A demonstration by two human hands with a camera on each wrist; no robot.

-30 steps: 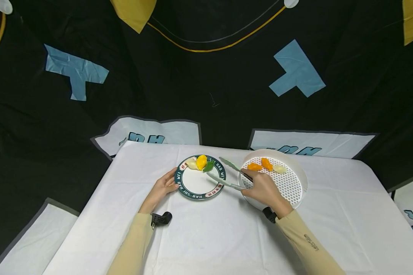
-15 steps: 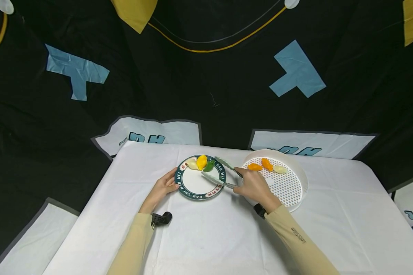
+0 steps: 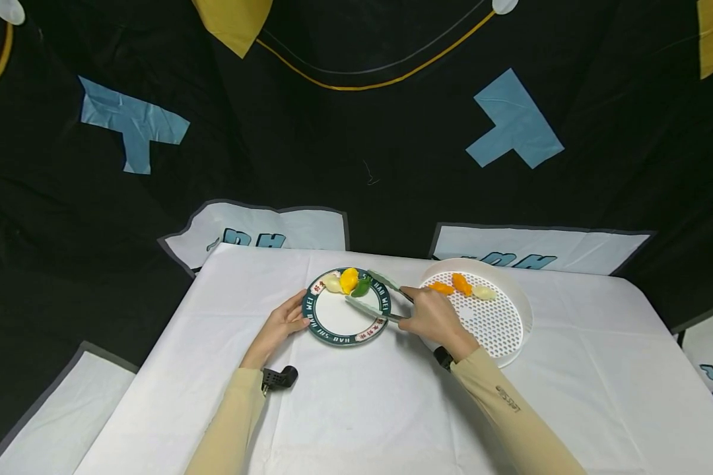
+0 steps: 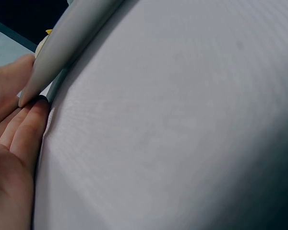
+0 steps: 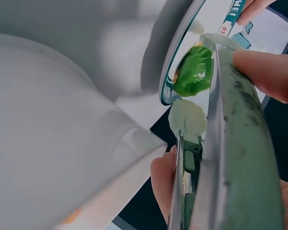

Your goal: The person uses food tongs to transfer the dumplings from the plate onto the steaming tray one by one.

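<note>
My left hand [image 3: 279, 326] holds the left rim of a round white plate [image 3: 339, 323] with a dark green lettered border, its thumb on top and fingers beneath. On the plate's far side lie a pale piece [image 3: 332, 284], a yellow piece [image 3: 348, 280] and a glossy green piece [image 3: 361, 287]. My right hand [image 3: 436, 320] grips a pair of tongs [image 3: 367, 307] with pale green tips. The tongs' tips are spread over the plate, one on either side of the green piece. In the right wrist view the green piece [image 5: 194, 72] appears smooth and shiny.
Right of the plate stands a round white tray [image 3: 502, 326] with a perforated floor and raised wall, partly behind my right hand. Two orange pieces [image 3: 461, 284] and a pale piece [image 3: 484, 293] lie in it. White cloth [image 3: 356, 415] covers the table; a black backdrop hangs behind.
My right hand has moved left with the tongs, from over the tray's edge toward the plate. The tips now reach around the green piece. The left hand and plate have stayed put.
</note>
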